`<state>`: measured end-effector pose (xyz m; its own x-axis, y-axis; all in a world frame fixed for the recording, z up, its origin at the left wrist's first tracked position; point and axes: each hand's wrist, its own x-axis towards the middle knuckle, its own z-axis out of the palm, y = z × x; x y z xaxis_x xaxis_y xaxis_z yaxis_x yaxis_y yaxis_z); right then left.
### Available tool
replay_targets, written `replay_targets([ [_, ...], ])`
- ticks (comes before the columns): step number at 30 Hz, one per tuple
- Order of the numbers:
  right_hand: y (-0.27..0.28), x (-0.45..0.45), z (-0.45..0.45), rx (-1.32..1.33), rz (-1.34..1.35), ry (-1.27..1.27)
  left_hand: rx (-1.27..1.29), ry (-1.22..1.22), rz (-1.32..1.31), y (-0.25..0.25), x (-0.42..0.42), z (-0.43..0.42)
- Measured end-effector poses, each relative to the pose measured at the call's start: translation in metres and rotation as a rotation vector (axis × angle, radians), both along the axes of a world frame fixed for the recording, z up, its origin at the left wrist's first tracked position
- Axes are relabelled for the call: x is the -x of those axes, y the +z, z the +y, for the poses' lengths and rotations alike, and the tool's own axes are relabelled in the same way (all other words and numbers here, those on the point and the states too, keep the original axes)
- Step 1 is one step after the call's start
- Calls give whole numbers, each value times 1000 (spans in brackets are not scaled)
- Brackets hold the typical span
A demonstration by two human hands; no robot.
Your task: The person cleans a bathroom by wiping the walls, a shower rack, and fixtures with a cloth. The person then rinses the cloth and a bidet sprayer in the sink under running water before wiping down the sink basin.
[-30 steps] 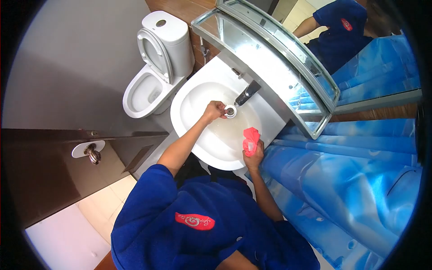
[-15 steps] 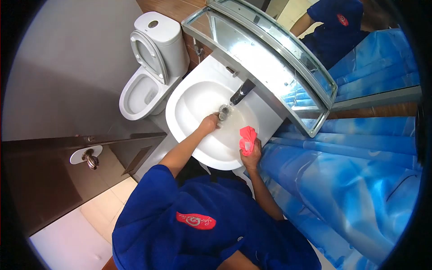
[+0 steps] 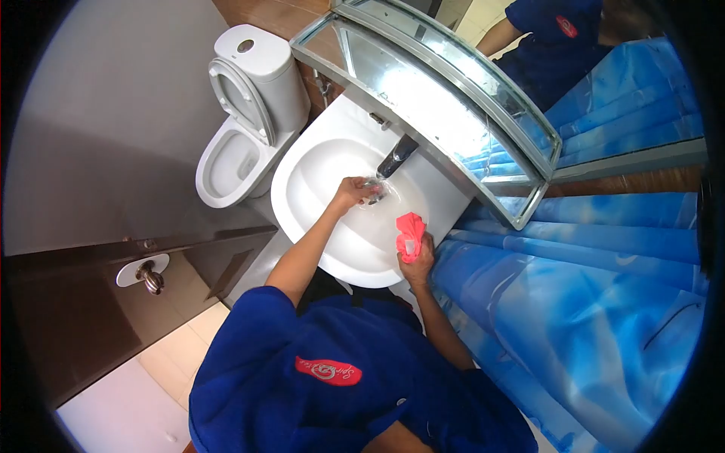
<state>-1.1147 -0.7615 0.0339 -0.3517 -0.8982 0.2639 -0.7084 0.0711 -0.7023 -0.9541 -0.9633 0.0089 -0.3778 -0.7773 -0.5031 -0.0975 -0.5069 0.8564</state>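
Note:
Under the dark faucet [image 3: 397,156], water runs into the white sink [image 3: 306,220]. My left hand [image 3: 351,193] is over the basin at the stream, its fingers closed round a small shiny round piece [image 3: 372,192] whose details are blurred by the water. At the basin's right front edge my right hand [image 3: 418,260] grips a crumpled pink cloth [image 3: 410,235], which sticks up above the fingers.
A white toilet [image 3: 249,113] with its lid raised stands left of the sink. A mirrored cabinet [image 3: 445,98] overhangs the back. Blue shower curtains [image 3: 574,279] hang on the right. At the left is a brown door [image 3: 83,302] with a metal knob [image 3: 153,281].
A second ago my left hand held a white-rimmed round piece near the drain; it dipped toward the front of the basin, then rose back to the stream. My right hand keeps the cloth.

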Motion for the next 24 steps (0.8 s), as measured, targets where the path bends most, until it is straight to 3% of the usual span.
replay_targets([
  [1,0,-3,2,0,-13,4,93,-87,-344,-55,-15,-3],
  [4,8,-3,-2,5,-30,32,415,-123,-593,-37,-12,-5],
  [5,7,-2,-2,12,-17,18,337,15,-307,-16,-2,-4],
  [8,5,-7,4,19,-1,-5,293,-150,-661,-38,-15,-4],
  [9,8,-7,1,26,5,6,94,-151,-655,-41,-15,-4],
  [12,7,-3,-1,30,9,10,350,18,-290,-36,-5,5],
  [13,6,-4,0,30,4,6,237,45,-300,-32,-7,9],
  [16,8,-4,-2,15,-47,9,377,-133,-609,-33,-12,10],
  [17,8,-3,-2,-1,-46,7,455,-73,-570,-28,-6,8],
  [21,6,-3,0,-25,-33,4,298,-281,-700,-37,-14,7],
  [24,-1,-4,2,-1,-1,-12,-88,-101,-369,-35,-11,4],
])
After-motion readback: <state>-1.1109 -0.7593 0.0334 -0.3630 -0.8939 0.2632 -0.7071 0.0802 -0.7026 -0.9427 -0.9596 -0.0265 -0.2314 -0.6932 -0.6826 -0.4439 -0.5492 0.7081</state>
